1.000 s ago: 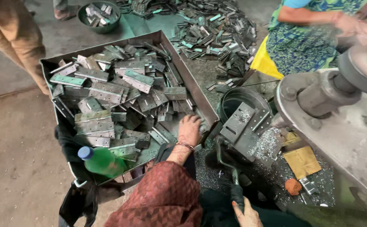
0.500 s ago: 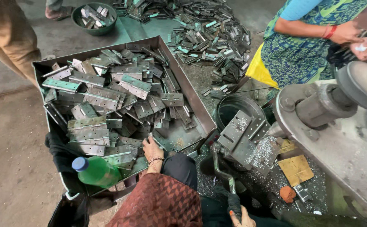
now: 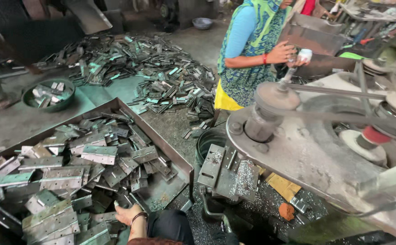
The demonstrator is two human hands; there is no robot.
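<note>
Machine w/ big flywheel point(image 3: 316, 149) well right of fingers. Metal tray point(image 3: 161, 143) around left hand, full of flat hinge plates point(image 3: 99, 154). Left hand point(image 3: 127, 213) low in tray, fingers spread loosely on plates, nothing pinched. Right hand out of view. Step, prob: picking next plate; needs firm pinch on one piece.

Floor point(image 3: 16, 124) under hinge-filled tray point(image 3: 161, 144)

Green bowl point(image 3: 48, 94) of parts far left — co-worker point(image 3: 248, 50) stands nr grey machine point(image 3: 307, 149).
</note>
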